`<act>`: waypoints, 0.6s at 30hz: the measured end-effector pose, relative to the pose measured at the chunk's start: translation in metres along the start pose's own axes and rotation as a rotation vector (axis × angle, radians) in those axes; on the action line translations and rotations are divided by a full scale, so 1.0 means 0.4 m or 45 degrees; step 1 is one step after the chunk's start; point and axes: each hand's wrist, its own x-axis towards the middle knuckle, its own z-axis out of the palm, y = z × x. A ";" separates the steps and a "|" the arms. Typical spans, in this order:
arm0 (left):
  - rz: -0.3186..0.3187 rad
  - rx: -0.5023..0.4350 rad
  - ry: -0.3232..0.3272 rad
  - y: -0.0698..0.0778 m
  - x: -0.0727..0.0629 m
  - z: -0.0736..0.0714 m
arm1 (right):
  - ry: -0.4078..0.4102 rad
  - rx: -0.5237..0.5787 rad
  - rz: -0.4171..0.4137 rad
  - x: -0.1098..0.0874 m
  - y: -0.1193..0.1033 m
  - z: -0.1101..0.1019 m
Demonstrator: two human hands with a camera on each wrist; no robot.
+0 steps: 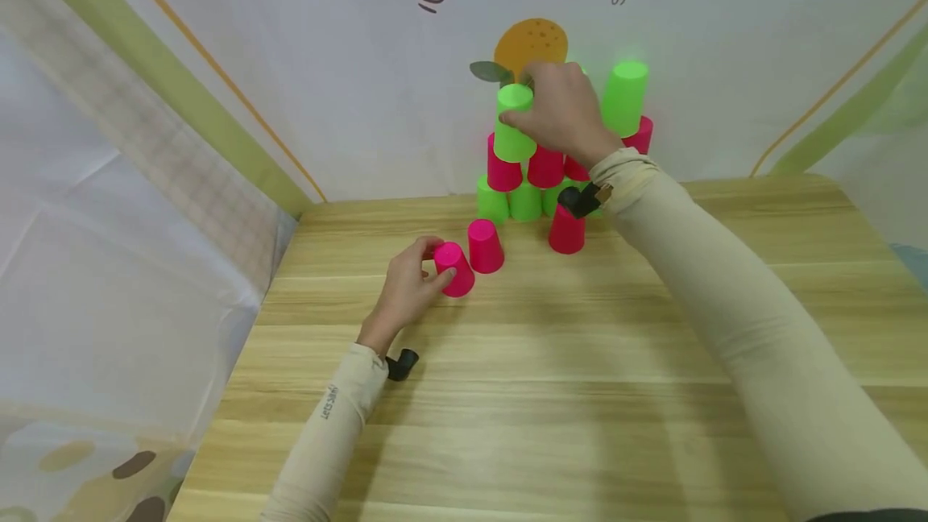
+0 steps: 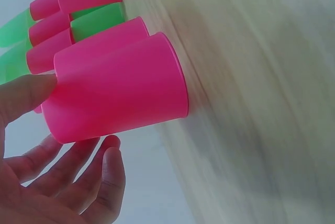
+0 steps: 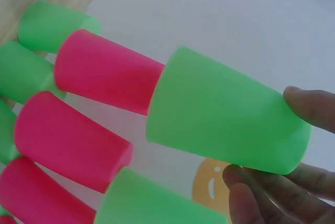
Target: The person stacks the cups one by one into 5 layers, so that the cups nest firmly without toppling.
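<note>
Upside-down cups stand stacked in rows against the back sheet. My right hand (image 1: pixel 569 111) grips a green cup (image 1: pixel 515 126) near its closed top, thumb on one side and fingers on the other. In the right wrist view this green cup (image 3: pixel 225 111) is at the end of a pink cup (image 3: pixel 107 69) in the row below; whether its rim rests there I cannot tell. My left hand (image 1: pixel 412 284) holds a pink cup (image 1: pixel 454 271) at the table's left, thumb and fingers on opposite sides. Another pink cup (image 1: pixel 486 246) stands just beyond it.
A single pink cup (image 1: pixel 567 232) stands in front of the stack, below my right wrist. Another green cup (image 1: pixel 625 99) tops the stack's right side; my right hand and forearm hide part of the stack. Behind rises a printed white sheet (image 1: pixel 348 79). The wooden table (image 1: pixel 507 393) extends toward me.
</note>
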 end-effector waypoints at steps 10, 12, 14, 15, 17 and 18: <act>-0.001 -0.001 0.014 -0.006 0.004 0.001 | -0.045 -0.098 0.090 0.042 -0.004 0.003; -0.003 -0.004 0.007 -0.008 0.004 0.003 | -0.061 -0.113 0.113 0.046 -0.001 0.006; -0.003 -0.013 0.003 -0.008 0.004 0.004 | -0.072 -0.125 0.131 0.049 0.002 0.009; 0.000 -0.018 0.001 -0.007 0.004 0.005 | -0.073 -0.132 0.135 0.050 0.003 0.011; 0.006 -0.026 -0.001 -0.006 0.005 0.005 | -0.072 -0.145 0.139 0.052 0.005 0.015; 0.009 -0.030 -0.002 -0.005 0.006 0.005 | -0.070 -0.151 0.138 0.053 0.006 0.016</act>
